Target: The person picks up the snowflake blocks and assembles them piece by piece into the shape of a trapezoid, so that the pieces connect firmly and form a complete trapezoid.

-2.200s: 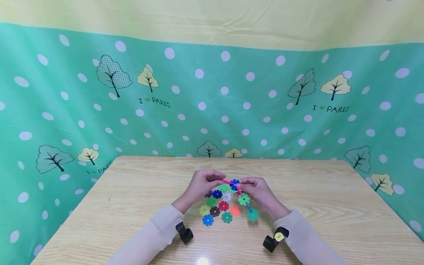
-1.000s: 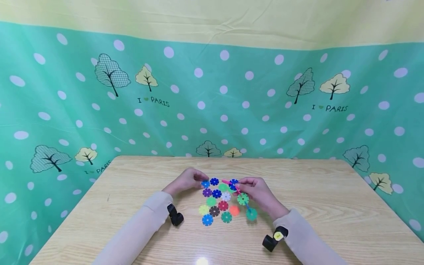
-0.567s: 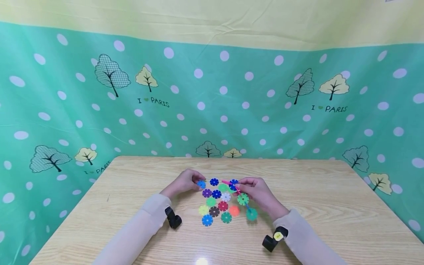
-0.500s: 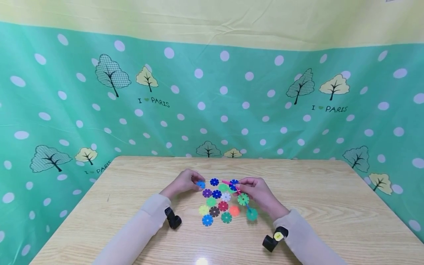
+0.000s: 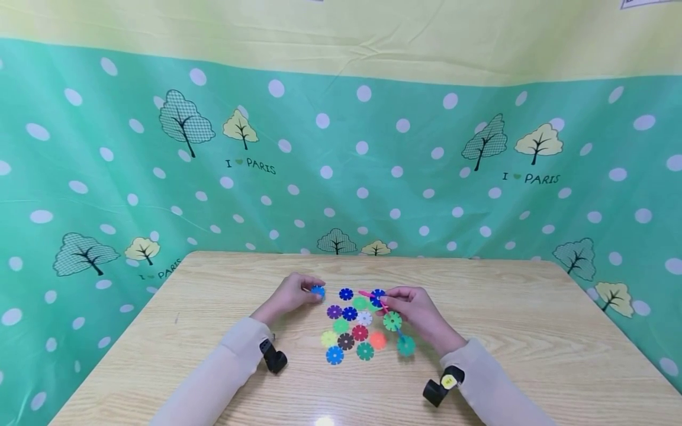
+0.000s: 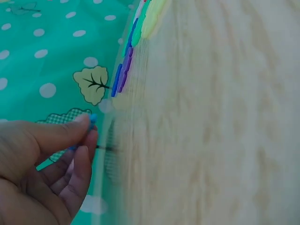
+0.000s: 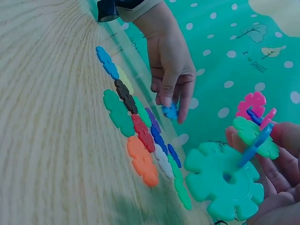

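Note:
My left hand (image 5: 292, 294) pinches a light blue notched snowflake disc (image 5: 318, 291) between thumb and fingers, left of the loose discs. The left wrist view shows only the edge of this blue disc (image 6: 93, 121) at the thumb tip. On the other side, my right hand (image 5: 412, 305) holds a chain of interlocked discs by its upper end. Pink discs (image 7: 251, 103) and a dark blue disc (image 5: 378, 297) are at that end. Below them come a light green disc (image 5: 392, 321), a blue disc set edge-on, and a teal disc (image 7: 211, 187) at the bottom.
Several loose discs lie flat on the wooden table (image 5: 213, 367) between the hands, among them a dark blue one (image 5: 346, 294), a red one (image 5: 360, 332) and an orange one (image 5: 378, 339). A dotted green curtain (image 5: 298, 195) hangs behind the table.
My left hand has left the chain's pink disc, moved left to the light blue disc and picked it up, shifting slightly further left with it. My right hand keeps the chain in about the same place.

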{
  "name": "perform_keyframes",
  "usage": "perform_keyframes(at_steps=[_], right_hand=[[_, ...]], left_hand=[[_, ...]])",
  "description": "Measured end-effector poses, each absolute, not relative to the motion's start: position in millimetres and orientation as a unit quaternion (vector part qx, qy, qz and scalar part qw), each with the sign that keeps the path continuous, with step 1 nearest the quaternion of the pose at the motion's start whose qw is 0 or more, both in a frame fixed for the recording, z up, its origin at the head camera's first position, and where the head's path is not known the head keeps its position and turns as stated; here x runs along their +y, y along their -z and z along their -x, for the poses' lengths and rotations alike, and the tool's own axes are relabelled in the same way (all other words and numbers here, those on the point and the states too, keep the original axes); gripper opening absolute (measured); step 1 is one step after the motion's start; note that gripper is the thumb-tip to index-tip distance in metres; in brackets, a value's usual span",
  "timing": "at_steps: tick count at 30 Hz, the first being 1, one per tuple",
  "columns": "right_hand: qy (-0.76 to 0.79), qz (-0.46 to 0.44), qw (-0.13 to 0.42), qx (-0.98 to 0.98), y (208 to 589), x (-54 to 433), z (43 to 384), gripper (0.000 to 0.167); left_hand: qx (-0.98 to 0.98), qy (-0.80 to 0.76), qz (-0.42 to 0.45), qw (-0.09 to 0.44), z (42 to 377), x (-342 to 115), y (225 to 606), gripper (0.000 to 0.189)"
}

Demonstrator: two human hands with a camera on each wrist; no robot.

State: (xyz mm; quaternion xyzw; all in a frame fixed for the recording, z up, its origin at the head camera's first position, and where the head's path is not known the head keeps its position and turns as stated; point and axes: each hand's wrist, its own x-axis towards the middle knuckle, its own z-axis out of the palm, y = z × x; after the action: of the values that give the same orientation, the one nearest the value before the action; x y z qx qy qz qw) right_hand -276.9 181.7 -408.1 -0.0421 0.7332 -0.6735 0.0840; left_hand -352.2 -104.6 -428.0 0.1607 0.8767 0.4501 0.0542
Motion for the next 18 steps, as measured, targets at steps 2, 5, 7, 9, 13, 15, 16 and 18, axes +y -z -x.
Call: perform_keyframes(at_steps=[2,5,7,9,13,15,16,18], right_hand=[[0.673,0.041,0.084,0.734,408.6,181.8,277.3,0.017],[0.675,0.039,0.086,0.732,409.0,182.4,277.8,0.016],[0.679,0.037,0.089,0.728,409.1,183.2,278.0,0.016],[0.686,0.035,0.093,0.721,408.9,184.1,278.2,0.018],[0.705,0.030,0.100,0.701,408.5,185.6,279.0,0.021],[0.713,0.027,0.103,0.693,408.5,185.9,279.7,0.021],[0.716,0.024,0.105,0.690,408.3,186.4,279.9,0.020],[0.721,0.025,0.109,0.684,407.9,187.5,280.0,0.015]], left_hand=[[0.869,-0.467,-0.153,0.059,350.5,-102.9,424.6,0.033],[0.853,-0.496,-0.152,0.067,346.2,-97.5,418.5,0.036],[0.842,-0.511,-0.160,0.072,342.4,-92.8,413.6,0.036],[0.828,-0.529,-0.169,0.079,338.1,-87.4,408.8,0.035],[0.805,-0.558,-0.178,0.095,330.5,-76.9,400.9,0.033],[0.797,-0.570,-0.171,0.102,327.6,-71.9,398.2,0.033],[0.793,-0.577,-0.165,0.106,326.3,-69.7,397.1,0.032],[0.784,-0.592,-0.147,0.114,324.0,-65.4,394.9,0.032]])
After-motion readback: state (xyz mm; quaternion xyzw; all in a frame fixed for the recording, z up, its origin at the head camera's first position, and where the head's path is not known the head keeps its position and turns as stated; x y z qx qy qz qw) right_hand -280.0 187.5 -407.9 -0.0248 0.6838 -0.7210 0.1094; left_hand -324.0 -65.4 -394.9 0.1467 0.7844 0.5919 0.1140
